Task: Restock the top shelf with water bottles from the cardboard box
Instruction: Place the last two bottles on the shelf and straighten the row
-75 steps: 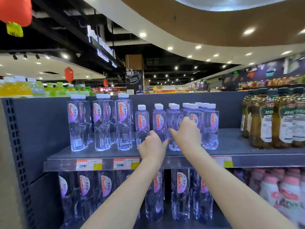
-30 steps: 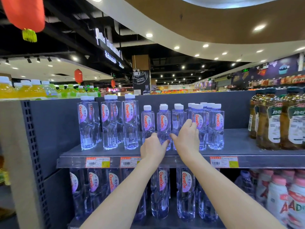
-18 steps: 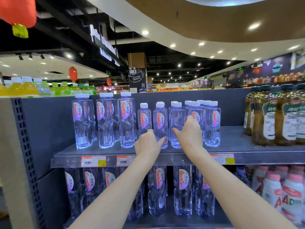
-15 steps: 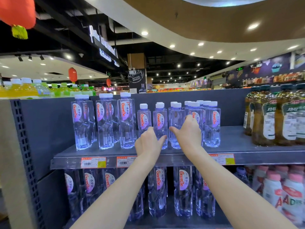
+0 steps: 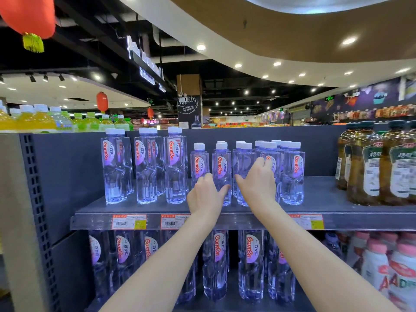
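Observation:
Small clear water bottles with white caps and red-purple labels stand in rows on the grey top shelf. My left hand wraps the base of the second small bottle, fingers on its left side and thumb across its front. My right hand grips the third small bottle low down, thumb on its left, fingers around its right. Both bottles stand upright on the shelf. Taller water bottles fill the shelf's left part. No cardboard box is in view.
Brown tea bottles stand at the right end of the same shelf, with bare shelf between them and the water. Below hang price tags over a lower shelf of large water bottles and pink-capped drinks. Yellow and green drinks stand behind on the left.
Both hands stay on the same small bottles at the shelf front; only the view has shifted slightly.

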The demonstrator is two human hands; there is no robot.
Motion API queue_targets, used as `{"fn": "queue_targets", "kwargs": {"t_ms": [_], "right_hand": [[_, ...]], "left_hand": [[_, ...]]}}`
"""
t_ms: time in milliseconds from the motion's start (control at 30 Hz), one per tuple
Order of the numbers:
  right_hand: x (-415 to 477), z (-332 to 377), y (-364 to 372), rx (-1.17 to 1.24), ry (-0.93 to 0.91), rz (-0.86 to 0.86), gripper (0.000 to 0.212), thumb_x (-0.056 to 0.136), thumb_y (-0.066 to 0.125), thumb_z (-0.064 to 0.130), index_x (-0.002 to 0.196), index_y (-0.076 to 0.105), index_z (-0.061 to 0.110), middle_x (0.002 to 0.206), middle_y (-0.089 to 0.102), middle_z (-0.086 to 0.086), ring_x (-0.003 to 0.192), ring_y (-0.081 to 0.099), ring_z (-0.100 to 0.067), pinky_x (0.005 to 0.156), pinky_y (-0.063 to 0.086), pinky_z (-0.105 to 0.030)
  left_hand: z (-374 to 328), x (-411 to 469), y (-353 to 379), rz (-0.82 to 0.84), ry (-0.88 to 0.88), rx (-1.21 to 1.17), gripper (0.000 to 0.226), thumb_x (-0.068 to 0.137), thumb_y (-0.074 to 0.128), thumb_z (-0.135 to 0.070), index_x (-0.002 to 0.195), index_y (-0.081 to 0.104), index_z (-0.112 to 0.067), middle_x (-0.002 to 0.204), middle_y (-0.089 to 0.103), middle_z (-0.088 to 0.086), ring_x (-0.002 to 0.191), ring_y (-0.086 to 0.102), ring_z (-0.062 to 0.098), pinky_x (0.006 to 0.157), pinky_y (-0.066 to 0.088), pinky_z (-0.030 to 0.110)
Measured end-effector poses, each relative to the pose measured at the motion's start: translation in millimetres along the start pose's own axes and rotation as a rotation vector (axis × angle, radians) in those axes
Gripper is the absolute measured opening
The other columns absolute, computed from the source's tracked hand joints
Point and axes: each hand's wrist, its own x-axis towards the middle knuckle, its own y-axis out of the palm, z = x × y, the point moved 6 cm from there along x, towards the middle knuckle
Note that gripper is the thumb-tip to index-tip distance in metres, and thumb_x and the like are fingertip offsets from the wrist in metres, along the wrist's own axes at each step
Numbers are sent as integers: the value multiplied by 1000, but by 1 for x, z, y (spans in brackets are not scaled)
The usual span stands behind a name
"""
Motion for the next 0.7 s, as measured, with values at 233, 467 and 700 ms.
{"fn": "queue_targets", "kwargs": {"t_ms": [233,467,700], "right_hand": [[3,3,-1,-26,-30,-86,58,86,78,37,121,49,0,123,56,-18,112,59,-36,80,52,-40],[3,1,1,87,-25,-29,45,90,70,26,123,48,4,90,65,-12,92,62,-36,62,42,-35],[2,7,-5,42,-47,-65,61,81,83,40,118,51,4,119,56,-14,110,58,-33,76,50,-38]], "left_hand": [[3,0,3,-18,2,-40,58,92,61,-63,130,57,-19,118,65,-1,102,66,22,78,53,37],[5,4,2,-22,15,-27,60,90,62,-66,128,58,-20,116,65,-2,99,66,20,75,50,34],[3,3,4,-24,20,-19,58,91,62,-64,129,57,-21,118,65,-2,98,66,20,74,52,34]]}}
